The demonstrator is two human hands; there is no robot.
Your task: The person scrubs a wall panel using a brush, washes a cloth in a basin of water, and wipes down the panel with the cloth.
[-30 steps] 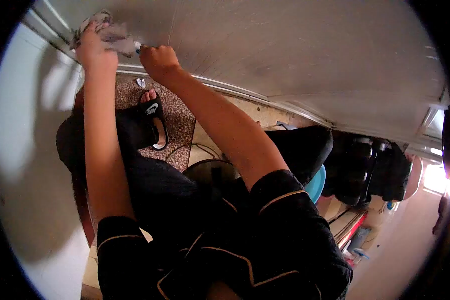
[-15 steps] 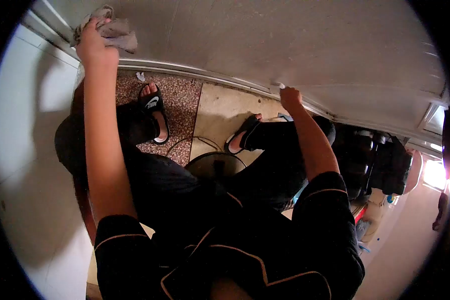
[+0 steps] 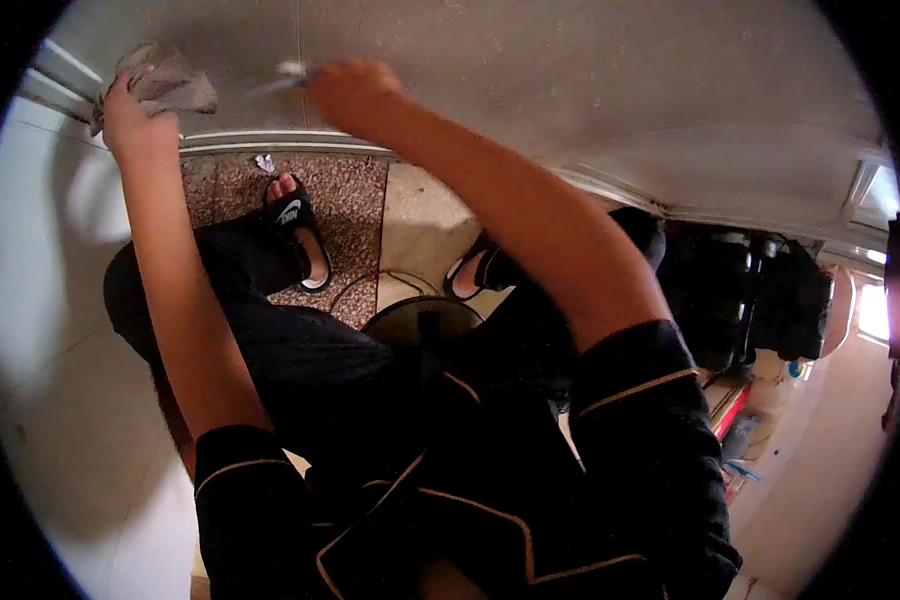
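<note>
At ten o'clock, the left hand (image 3: 140, 120) is gripping a crumpled grey cloth (image 3: 180, 88) close to the grey panel (image 3: 530, 80); whether the cloth is touching the panel cannot be confirmed. At eleven o'clock, the right hand (image 3: 355, 90) is closing around a slim tool (image 3: 292, 72), its pale part projecting toward nine o'clock; blur is obscuring its exact type. The hands are working apart from each other.

Handling assessment: the cloth is appearing light, soft and not fragile, likely bunching readily; a full-palm hold on its gathered middle is seeming soundest. The tool is looking light and fairly stiff, possibly slippery if wet; the end inside the right fist is offering the proper hold.

Markings: the black sandal (image 3: 292, 212) at ten o'clock, nearer centre, is displaying "NIKE" with a white swoosh. The cloth and tool are showing no readable label.
</note>
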